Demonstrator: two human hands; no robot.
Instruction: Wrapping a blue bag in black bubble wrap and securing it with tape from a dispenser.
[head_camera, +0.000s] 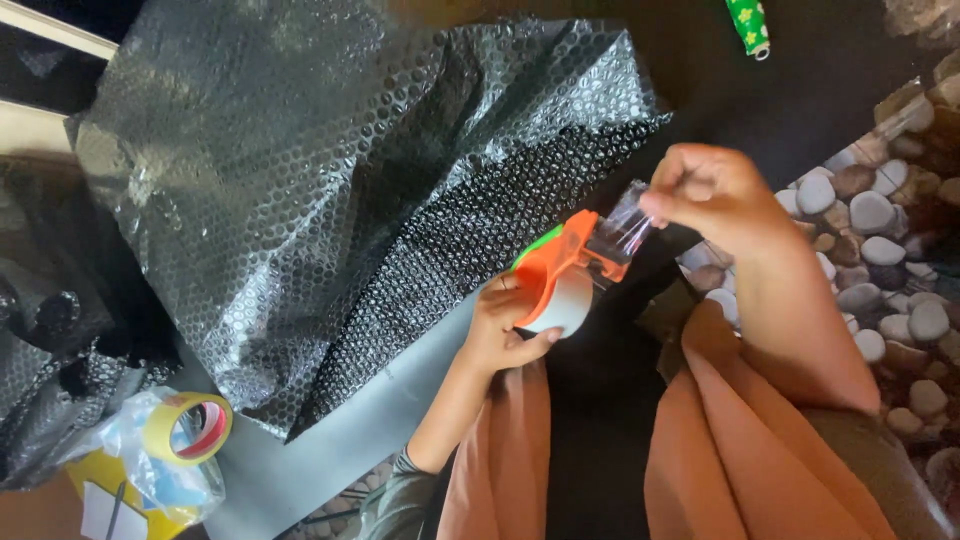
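Orange tape dispenser (562, 272) at centre, gripped by the left hand (505, 330); the right hand (712, 195), at two o'clock, pinches its clear tape end (628, 226) (fingers pressed together). Black bubble wrap (330, 190) lies at ten o'clock.

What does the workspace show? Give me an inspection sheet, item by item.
Surface: grey board under a crumpled sheet of black bubble wrap.
Job's things: orange tape dispenser with a clear tape strip pulled out from it.
Clutter: yellow tape roll on a plastic bag at lower left; green patterned roll at top.
Hands: left hand grips the dispenser; right hand fingers pinch the tape end.
Cables: nothing seen.
Surroundings: pebble floor at right; orange cloth over the person's lap.
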